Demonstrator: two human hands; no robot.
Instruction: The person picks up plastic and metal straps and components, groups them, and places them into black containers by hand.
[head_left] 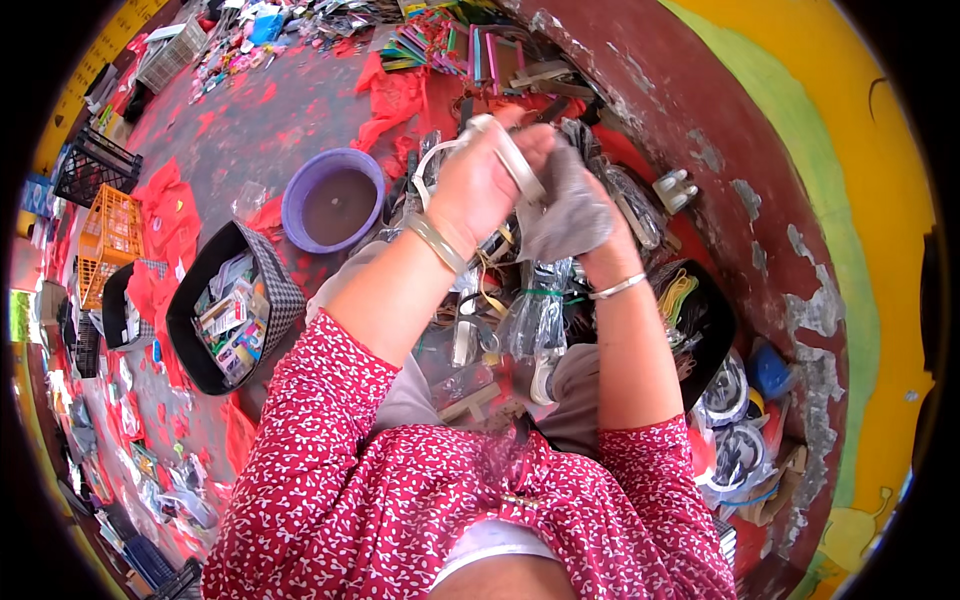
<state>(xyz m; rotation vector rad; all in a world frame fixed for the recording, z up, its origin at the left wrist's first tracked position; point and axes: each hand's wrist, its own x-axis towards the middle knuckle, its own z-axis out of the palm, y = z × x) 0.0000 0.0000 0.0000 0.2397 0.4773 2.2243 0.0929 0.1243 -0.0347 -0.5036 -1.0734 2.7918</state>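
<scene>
A white strap-like band (520,168) runs across the palm and fingers of my left hand (478,190), and part of it loops down beside the wrist; its exact kind is unclear. My right hand (612,250) grips a crumpled grey cloth (568,215), which hides most of its fingers. Cloth and band meet between the two hands, both a little smeared by motion. Below them, in front of my knees, lie several clear-plastic-wrapped bundles, one a bundle (545,310) with a green tie.
A purple basin (290,205) of murky water stands left of my hands. Nearby is a black checkered bin (285,285) of small packages. An orange crate (112,235) sits farther left. On the right are a dark bin (712,335) with yellow cords, wrapped wheels (738,455) and a peeling wall (690,130).
</scene>
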